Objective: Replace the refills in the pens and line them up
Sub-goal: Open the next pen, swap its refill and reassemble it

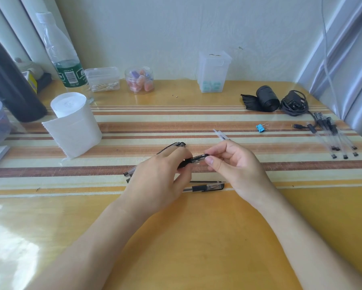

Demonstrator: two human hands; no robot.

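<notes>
Both hands hold one black-grip pen (196, 159) above the striped table mat. My left hand (161, 181) grips its black end, and my right hand (236, 164) pinches the clear end between thumb and fingers. A clear tube (220, 135) sticks out behind my right hand. Another pen (207, 187) lies on the table below my hands, with a thin refill (205, 182) beside it. More pens (132, 171) lie partly hidden under my left hand. Several refills (334, 137) lie in a bunch at the right.
A tissue roll (73, 124) stands at the left, with a water bottle (61, 53) behind it. Small plastic boxes (102, 79), a jar (140, 80) and a tall clear container (213, 72) line the wall. A blue binder clip (260, 128), black roll (266, 98) and coiled cable (294, 103) sit at the right.
</notes>
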